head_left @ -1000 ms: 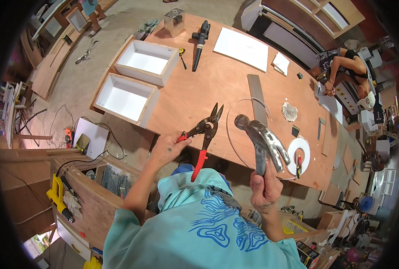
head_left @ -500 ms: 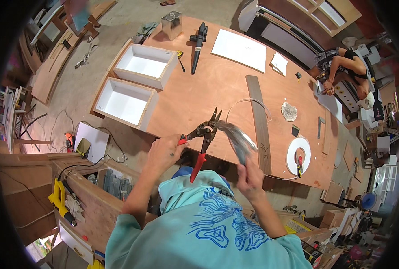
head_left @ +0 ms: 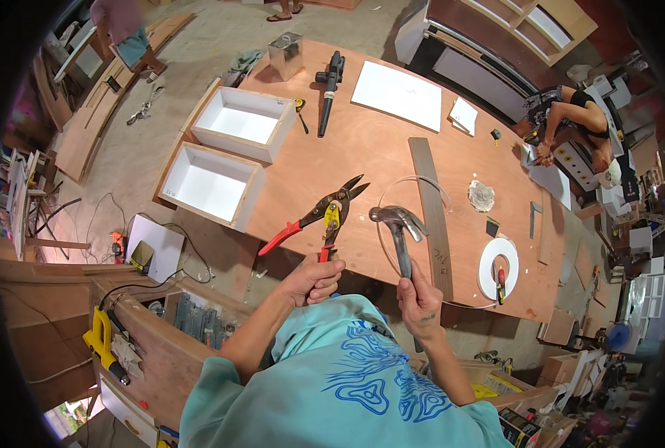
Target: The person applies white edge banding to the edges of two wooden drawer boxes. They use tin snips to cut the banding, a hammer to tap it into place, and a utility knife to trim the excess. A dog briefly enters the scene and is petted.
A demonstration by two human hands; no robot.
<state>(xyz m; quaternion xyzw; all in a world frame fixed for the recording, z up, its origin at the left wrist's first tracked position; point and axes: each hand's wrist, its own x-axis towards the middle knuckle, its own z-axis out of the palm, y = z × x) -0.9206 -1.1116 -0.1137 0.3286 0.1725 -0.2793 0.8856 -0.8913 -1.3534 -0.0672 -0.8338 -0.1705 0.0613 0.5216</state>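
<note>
My left hand (head_left: 314, 281) is closed around one red handle of a pair of tin snips (head_left: 334, 212). The snips' other handle swings free to the left, and their blades stand apart, pointing up and right. My right hand (head_left: 420, 299) grips a claw hammer (head_left: 400, 243) by its dark shaft, the head uppermost. Both tools are held over the near edge of a wooden worktable (head_left: 317, 168), side by side and not touching. Behind the hammer are a thin pale strip (head_left: 381, 196) curling across the table and a brown board (head_left: 427, 179) with pencil marks.
Two white open boxes (head_left: 211, 183) stand at the table's left. A blower-like black tool (head_left: 331, 89), a white panel (head_left: 397, 95) and a tape measure (head_left: 299, 103) lie farther back. At right are a white roll (head_left: 488, 282) and a red cutter (head_left: 501, 287). A co-worker (head_left: 571, 123) bends beyond.
The snips have turned over in my left hand, so the loose handle now points left. My left hand has moved right and slightly down. The hammer, blurred before, is now sharp and more upright.
</note>
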